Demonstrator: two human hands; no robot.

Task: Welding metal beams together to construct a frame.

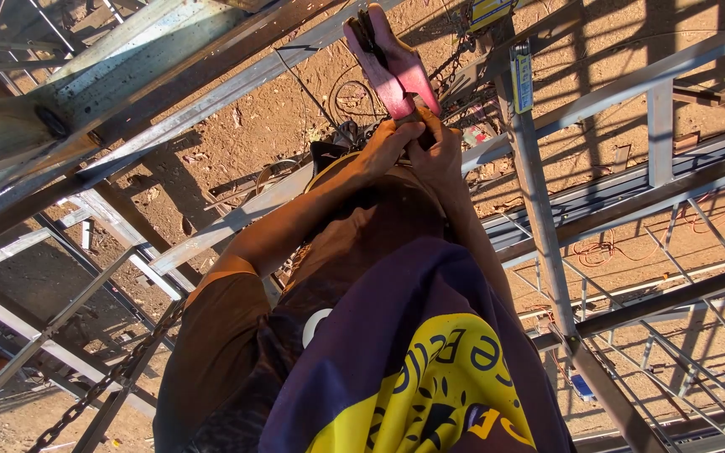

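Gripping a pink-handled clamp tool (392, 63) with both fists, a worker perched on a steel frame looks down past a purple and yellow shirt (413, 369) and brown trousers (354, 243). The left hand (383, 143) and right hand (436, 151) are closed tight side by side around the tool's lower end, just above the knee. A steady, even squeeze with braced wrists would likely serve best here. Around them run grey steel beams (237, 80) and a hanging chain (106, 382); far below lies reddish dirt ground (262, 126) strewn with wire and lattice trusses (673, 352).
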